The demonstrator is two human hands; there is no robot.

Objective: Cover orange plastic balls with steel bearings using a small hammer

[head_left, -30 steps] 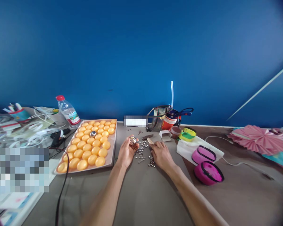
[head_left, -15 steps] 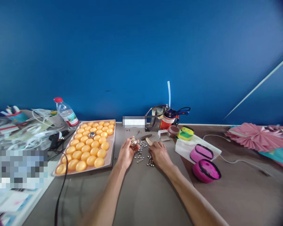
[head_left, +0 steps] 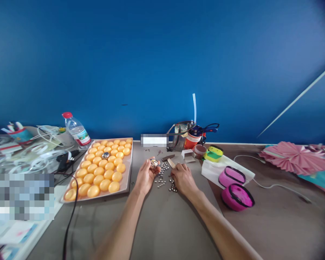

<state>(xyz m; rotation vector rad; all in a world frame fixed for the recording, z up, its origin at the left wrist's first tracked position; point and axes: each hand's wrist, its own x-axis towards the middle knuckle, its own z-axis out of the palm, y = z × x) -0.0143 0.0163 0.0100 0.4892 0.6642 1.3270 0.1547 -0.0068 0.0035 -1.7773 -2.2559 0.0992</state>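
Note:
My left hand [head_left: 144,180] is closed around a small ball covered with silver beads [head_left: 154,164], which shows above the fingers. Loose silver beads [head_left: 164,167] lie scattered on the grey table between my hands. More shiny beads [head_left: 172,186] sit by the fingertips of my right hand [head_left: 184,178]. That hand rests low on the table with its fingers curled down and together; what they may pinch is hidden. At the left stands a tray [head_left: 129,167] filled with orange balls [head_left: 98,180]. Among them is one silver-beaded ball [head_left: 105,155].
A utility knife [head_left: 168,157] and wooden sticks [head_left: 171,163] lie beyond my right hand. Further right are a yellow case [head_left: 213,153] and pink cases [head_left: 237,198]. A water bottle [head_left: 79,133] stands behind the tray; a black cable [head_left: 69,220] crosses its near corner.
Almost nothing differs. The whole view has shifted very slightly, and both hands stay in the same places.

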